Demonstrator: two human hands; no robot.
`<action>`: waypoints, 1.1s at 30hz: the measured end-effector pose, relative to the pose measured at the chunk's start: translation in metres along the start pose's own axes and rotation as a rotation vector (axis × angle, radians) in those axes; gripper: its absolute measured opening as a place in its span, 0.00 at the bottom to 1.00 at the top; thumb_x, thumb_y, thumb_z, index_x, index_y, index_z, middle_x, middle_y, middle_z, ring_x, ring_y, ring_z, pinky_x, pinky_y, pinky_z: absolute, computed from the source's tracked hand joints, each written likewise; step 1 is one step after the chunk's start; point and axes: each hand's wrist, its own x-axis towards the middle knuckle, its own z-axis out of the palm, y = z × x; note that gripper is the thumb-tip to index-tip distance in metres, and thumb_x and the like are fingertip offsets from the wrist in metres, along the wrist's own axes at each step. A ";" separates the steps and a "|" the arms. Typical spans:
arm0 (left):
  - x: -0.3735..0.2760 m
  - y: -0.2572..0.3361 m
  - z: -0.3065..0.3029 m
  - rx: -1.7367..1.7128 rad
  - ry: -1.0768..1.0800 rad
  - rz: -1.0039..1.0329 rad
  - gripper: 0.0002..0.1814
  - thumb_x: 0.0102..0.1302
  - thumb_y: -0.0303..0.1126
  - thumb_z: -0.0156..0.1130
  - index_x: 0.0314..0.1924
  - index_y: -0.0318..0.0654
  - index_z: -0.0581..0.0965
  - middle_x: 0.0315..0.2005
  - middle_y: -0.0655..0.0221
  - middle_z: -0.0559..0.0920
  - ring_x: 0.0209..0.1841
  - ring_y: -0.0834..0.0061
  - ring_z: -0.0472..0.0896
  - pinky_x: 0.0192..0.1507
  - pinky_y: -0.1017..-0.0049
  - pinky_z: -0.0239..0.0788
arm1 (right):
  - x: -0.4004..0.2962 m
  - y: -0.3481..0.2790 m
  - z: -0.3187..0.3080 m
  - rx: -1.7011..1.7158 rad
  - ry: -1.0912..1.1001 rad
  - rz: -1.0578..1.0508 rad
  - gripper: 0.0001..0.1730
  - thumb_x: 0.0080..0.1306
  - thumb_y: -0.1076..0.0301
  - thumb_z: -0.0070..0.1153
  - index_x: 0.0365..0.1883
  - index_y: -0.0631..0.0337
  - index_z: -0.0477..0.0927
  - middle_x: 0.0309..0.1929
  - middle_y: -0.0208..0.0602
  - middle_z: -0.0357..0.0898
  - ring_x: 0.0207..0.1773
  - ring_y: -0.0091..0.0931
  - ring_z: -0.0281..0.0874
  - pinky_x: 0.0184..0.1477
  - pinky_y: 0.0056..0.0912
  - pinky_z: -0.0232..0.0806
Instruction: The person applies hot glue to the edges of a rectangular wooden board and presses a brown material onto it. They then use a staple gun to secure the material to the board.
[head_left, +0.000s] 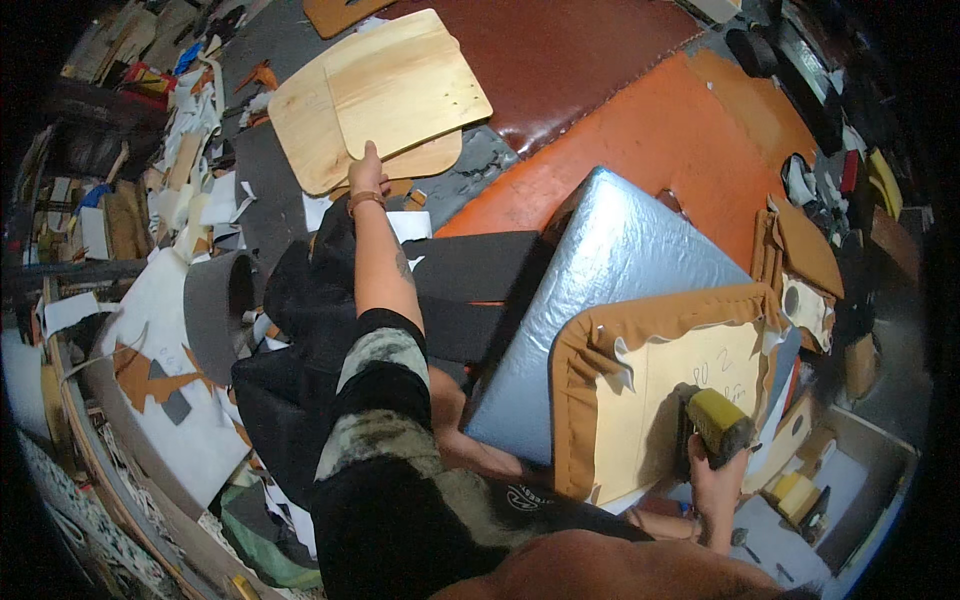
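My left hand (367, 171) reaches forward and grips the lower edge of a pale plywood panel (416, 79) with rounded corners. That panel overlaps a second plywood panel (300, 139) beneath it. Low on the right, my right hand (716, 480) is closed around a yellow-green staple gun (716, 420). The tool's nose is over the back of a brown upholstered panel (589, 367), whose covering is folded over its edges in pleats. Handwriting marks its bare board. This panel leans on a large block wrapped in silver foil (637, 240).
Dark red leather (570, 60) and orange leather (570, 180) sheets lie ahead. Brown upholstered pieces (806, 255) are stacked at right, above an open tray (862, 480) holding a yellow object. Fabric scraps (161, 375), a grey roll (217, 315) and cluttered shelving (97, 217) fill the left.
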 end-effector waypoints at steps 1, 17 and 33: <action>0.001 0.005 0.006 -0.010 0.025 0.013 0.37 0.77 0.60 0.56 0.59 0.25 0.78 0.38 0.50 0.85 0.30 0.59 0.85 0.26 0.65 0.77 | 0.000 0.003 0.000 0.041 -0.011 0.004 0.24 0.69 0.64 0.71 0.56 0.73 0.81 0.51 0.47 0.87 0.52 0.34 0.85 0.58 0.39 0.74; -0.120 0.072 0.147 -0.535 -0.169 0.215 0.31 0.79 0.47 0.59 0.17 0.39 0.80 0.13 0.59 0.80 0.15 0.72 0.71 0.21 0.69 0.62 | -0.004 0.017 0.000 0.009 0.007 0.057 0.33 0.65 0.54 0.76 0.55 0.73 0.78 0.50 0.54 0.84 0.52 0.39 0.84 0.56 0.43 0.73; -0.087 -0.036 0.064 1.039 -0.146 0.346 0.38 0.73 0.32 0.52 0.82 0.35 0.58 0.60 0.46 0.84 0.61 0.50 0.85 0.61 0.53 0.78 | 0.003 0.020 0.003 -0.148 0.035 -0.024 0.29 0.62 0.52 0.75 0.44 0.75 0.84 0.42 0.61 0.86 0.47 0.48 0.87 0.51 0.48 0.75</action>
